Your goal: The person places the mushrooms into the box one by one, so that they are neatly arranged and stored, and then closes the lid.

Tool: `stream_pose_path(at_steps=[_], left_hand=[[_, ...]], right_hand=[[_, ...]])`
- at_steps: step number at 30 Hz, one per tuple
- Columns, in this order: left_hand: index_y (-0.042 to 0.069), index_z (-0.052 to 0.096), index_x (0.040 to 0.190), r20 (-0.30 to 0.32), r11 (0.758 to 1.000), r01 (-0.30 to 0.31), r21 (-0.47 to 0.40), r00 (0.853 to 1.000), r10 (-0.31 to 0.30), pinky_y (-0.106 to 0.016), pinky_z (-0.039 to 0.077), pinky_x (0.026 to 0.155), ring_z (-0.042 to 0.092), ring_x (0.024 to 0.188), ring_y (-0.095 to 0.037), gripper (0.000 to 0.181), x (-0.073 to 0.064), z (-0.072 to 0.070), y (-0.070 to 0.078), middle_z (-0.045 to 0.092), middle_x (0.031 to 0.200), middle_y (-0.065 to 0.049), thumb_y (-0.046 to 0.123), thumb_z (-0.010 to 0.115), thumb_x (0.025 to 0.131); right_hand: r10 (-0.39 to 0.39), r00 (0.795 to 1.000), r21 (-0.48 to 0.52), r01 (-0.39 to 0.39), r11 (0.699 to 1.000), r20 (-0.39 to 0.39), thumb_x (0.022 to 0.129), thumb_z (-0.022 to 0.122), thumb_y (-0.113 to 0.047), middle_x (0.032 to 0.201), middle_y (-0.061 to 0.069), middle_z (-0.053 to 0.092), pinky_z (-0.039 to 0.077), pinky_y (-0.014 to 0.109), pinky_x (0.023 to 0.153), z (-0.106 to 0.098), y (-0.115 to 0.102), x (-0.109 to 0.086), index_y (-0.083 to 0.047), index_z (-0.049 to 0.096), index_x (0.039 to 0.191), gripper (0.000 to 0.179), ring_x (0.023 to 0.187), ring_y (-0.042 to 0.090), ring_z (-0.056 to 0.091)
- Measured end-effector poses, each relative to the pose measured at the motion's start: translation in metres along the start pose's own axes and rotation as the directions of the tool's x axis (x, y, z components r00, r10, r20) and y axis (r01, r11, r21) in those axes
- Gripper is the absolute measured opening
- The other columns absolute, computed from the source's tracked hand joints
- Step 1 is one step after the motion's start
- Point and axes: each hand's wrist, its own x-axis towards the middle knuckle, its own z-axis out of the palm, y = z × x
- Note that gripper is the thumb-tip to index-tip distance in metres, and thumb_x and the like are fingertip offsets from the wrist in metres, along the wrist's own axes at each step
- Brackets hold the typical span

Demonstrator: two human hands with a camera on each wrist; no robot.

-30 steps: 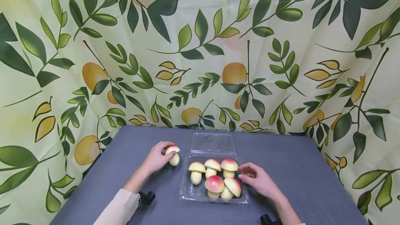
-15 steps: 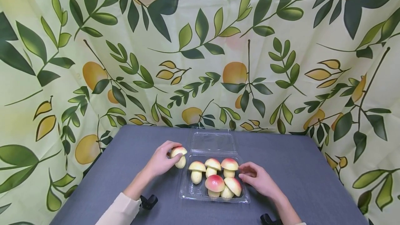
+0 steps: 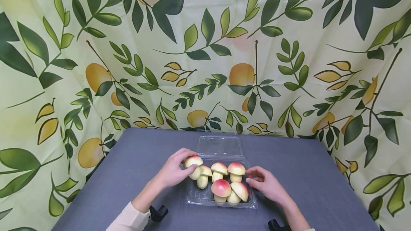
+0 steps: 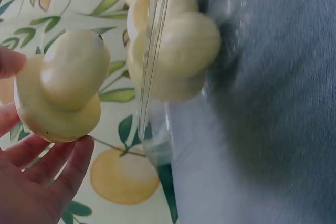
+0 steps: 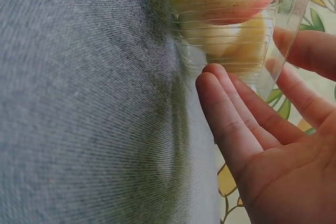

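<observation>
My left hand (image 3: pixel 174 169) pinches a mushroom (image 3: pixel 194 161) with a pale stem and a red-tinged cap. It is held over the left side of a clear plastic clamshell box (image 3: pixel 198 199), overlapping a mushroom (image 3: pixel 202 181) inside. In the left wrist view the held mushroom (image 4: pixel 76 72) hangs beside the box wall, thumb and fingers around its cap. Several more mushrooms lie in the box, including one with a red cap (image 3: pixel 221 187) at the front. My right hand (image 3: pixel 265 184) rests at the box's right side; in the right wrist view its extended fingers (image 5: pixel 226 114) lie against the wall and rim.
The box's hinged lid (image 3: pixel 219 145) lies folded back behind it. A grey cloth (image 3: pixel 302 167) covers the table. A leaf-and-fruit patterned curtain (image 3: pixel 205 81) hangs behind. A black wrist mount (image 3: pixel 158 213) shows under the left wrist.
My left hand has carried its mushroom rightward, from the table beside the box to over the box's left side. The right hand and the other mushrooms have stayed in place.
</observation>
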Motion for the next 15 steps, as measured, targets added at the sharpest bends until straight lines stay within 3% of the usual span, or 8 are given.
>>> stream_pose_path(at_steps=[15], left_hand=[[0.012,0.071,0.121,0.091,0.998,-0.056,-0.035,0.994,0.058,-0.03,0.054,0.085,0.061,0.105,-0.012,0.032,-0.01,0.023,0.016,0.065,0.116,0.004,0.025,0.073,0.092]], right_hand=[[0.013,1.0,0.004,-0.013,1.0,0.001,0.094,0.073,-0.015,0.114,0.018,0.066,0.058,0.028,0.077,-0.001,0.0,-0.001,0.005,0.06,0.123,0.036,0.1,0.027,0.067]])
